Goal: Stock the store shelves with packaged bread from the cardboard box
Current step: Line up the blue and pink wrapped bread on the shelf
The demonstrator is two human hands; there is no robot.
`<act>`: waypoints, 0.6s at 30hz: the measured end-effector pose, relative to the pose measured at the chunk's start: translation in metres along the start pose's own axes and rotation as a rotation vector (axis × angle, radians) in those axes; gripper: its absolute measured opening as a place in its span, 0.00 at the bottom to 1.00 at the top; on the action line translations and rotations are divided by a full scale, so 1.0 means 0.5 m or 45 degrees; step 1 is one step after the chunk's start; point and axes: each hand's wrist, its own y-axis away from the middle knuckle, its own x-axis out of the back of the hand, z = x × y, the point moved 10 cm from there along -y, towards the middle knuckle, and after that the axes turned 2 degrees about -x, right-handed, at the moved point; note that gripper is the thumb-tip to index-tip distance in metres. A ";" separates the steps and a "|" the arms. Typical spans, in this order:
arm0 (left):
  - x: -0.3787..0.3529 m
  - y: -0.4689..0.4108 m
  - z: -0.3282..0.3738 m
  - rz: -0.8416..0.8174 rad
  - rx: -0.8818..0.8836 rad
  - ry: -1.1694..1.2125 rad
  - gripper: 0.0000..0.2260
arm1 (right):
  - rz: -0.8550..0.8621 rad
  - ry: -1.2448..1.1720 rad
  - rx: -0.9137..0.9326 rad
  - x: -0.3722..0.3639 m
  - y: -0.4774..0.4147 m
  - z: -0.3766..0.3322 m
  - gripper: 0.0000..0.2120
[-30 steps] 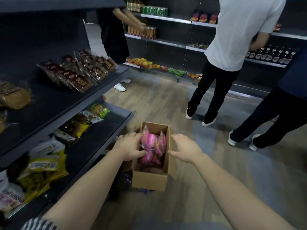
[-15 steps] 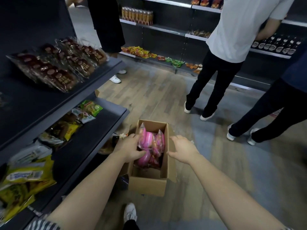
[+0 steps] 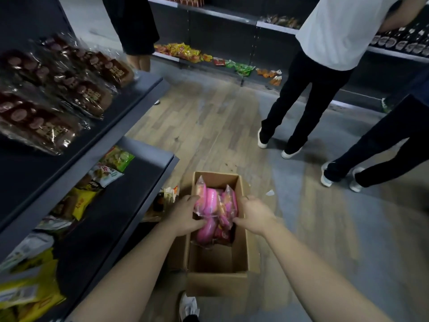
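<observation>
Standing upright in the far half of the cardboard box [image 3: 218, 282], pink bread packs [image 3: 212, 198] are clasped from both sides: left grip [image 3: 185, 214] curled around them, right grip [image 3: 254, 213] pinching their other edge, beside the lower shelf [image 3: 130, 196].

Carries clear-wrapped brown packs [image 3: 69, 89] on the dark upper shelf [image 3: 132, 101], yellow and green snack bags [image 3: 109, 166] on the lower shelf [image 3: 130, 189], and the open cardboard box [image 3: 217, 284] on the wood-plank floor [image 3: 209, 126] just beside that shelf's end.
</observation>
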 end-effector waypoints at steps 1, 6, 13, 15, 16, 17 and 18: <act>-0.012 -0.010 -0.007 -0.017 0.001 0.008 0.37 | -0.007 -0.011 -0.007 -0.011 -0.013 0.001 0.25; -0.079 -0.071 -0.021 -0.071 -0.044 -0.004 0.35 | -0.041 -0.020 -0.046 -0.081 -0.090 0.029 0.25; -0.203 -0.167 -0.063 -0.133 -0.031 -0.025 0.37 | -0.053 -0.073 -0.107 -0.192 -0.209 0.088 0.25; -0.231 -0.190 -0.076 -0.137 -0.038 -0.020 0.37 | -0.059 -0.060 -0.118 -0.218 -0.231 0.095 0.26; -0.243 -0.201 -0.084 -0.137 -0.037 -0.008 0.37 | -0.061 -0.052 -0.124 -0.231 -0.243 0.099 0.27; -0.256 -0.211 -0.092 -0.139 -0.033 0.006 0.37 | -0.069 -0.042 -0.132 -0.246 -0.256 0.103 0.28; -0.269 -0.221 -0.098 -0.142 -0.031 0.018 0.37 | -0.073 -0.036 -0.135 -0.260 -0.268 0.106 0.29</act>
